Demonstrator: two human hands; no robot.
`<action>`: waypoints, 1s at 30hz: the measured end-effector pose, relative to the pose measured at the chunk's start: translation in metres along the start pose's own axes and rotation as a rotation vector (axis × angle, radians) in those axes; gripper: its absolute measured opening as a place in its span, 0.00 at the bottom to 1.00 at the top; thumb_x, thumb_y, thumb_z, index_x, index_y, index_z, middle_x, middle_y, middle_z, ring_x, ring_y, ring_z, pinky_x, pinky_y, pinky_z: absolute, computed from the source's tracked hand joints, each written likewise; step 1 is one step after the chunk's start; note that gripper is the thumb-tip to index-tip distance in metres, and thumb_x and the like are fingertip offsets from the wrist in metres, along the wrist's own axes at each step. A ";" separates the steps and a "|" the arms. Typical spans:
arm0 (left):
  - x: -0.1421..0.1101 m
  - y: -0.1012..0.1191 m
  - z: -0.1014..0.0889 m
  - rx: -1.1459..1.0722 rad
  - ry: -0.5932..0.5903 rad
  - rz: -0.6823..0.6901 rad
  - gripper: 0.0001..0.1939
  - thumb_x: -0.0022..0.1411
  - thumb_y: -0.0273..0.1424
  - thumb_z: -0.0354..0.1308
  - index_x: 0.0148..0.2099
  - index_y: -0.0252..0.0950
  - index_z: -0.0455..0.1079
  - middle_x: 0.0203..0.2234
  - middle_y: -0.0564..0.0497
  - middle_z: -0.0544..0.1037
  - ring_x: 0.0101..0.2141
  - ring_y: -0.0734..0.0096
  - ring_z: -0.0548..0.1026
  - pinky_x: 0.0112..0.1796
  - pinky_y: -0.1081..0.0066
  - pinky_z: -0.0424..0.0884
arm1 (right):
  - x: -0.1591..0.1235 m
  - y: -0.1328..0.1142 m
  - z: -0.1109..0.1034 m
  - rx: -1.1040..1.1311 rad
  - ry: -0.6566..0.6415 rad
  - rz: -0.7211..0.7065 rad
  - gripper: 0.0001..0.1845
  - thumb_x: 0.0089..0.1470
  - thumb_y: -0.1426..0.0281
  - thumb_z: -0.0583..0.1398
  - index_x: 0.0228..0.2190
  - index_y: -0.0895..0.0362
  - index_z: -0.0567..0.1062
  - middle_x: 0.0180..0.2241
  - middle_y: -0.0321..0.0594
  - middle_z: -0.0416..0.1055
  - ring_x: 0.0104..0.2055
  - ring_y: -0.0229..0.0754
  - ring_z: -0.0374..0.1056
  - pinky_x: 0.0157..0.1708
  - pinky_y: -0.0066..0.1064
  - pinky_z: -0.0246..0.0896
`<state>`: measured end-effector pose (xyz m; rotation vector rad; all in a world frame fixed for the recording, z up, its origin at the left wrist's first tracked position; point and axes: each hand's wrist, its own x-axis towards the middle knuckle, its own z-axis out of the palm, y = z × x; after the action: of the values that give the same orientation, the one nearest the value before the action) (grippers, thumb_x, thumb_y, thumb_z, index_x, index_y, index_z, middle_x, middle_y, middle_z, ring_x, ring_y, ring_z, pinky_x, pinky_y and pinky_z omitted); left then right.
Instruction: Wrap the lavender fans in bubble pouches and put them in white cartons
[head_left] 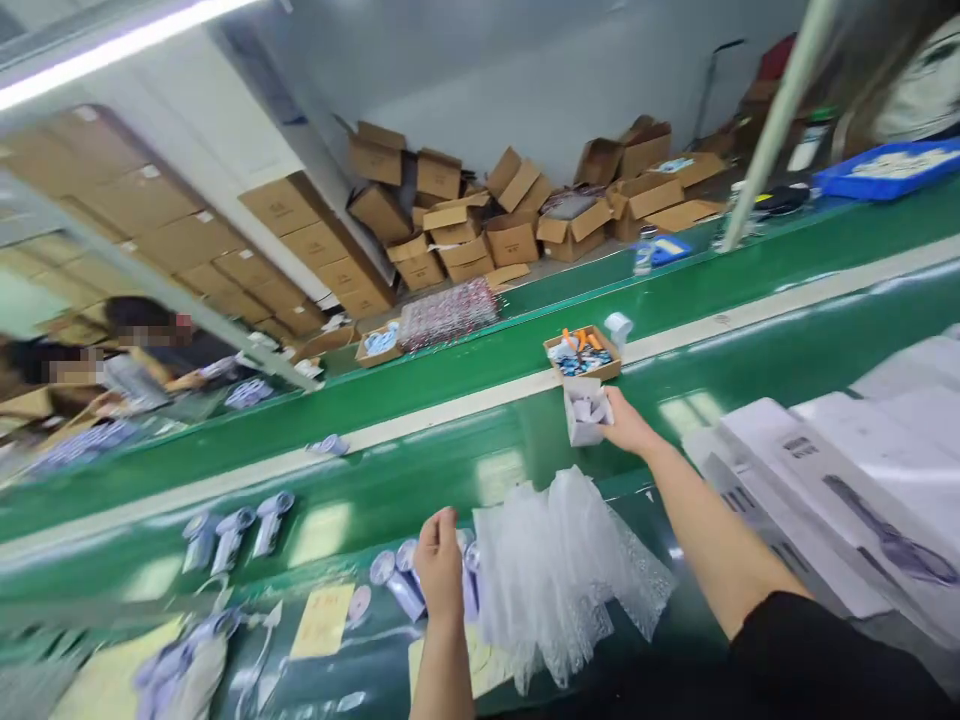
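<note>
My right hand (628, 424) reaches out over the green belt and grips the side of a small white open box (583, 430) with white pieces inside. My left hand (441, 562) is raised nearer to me, its fingers curled closed; whether anything is in them is hidden. Around and behind it lie several lilac handheld fans (399, 588), partly covered by the hand. Just to its right is a pile of clear bubble-wrap bags (551, 575). Touching the far side of the white box is a brown carton tray (600, 345) with orange-handled tools and small blue packets.
Three lilac fans (235, 538) lie on the belt at left, near a yellow note (322, 620). White printed boxes (832, 500) are stacked at right. A slanted post (780, 125) and a blue tray (889, 172) stand across the belt. Co-workers sit at far left.
</note>
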<state>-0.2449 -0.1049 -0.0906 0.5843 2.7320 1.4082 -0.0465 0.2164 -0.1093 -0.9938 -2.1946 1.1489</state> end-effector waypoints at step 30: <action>-0.096 0.007 -0.046 -0.362 -0.605 -0.407 0.26 0.46 0.49 0.62 0.40 0.33 0.67 0.18 0.54 0.73 0.19 0.71 0.70 0.20 0.74 0.62 | -0.230 -0.076 0.104 1.299 -0.358 0.601 0.24 0.47 0.52 0.63 0.41 0.51 0.66 0.52 0.46 0.68 0.48 0.47 0.69 0.44 0.41 0.66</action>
<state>-0.1619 -0.1691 -0.0724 0.3312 1.9305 1.3012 -0.0015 -0.0434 -0.1177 -0.8083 -0.8152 2.6145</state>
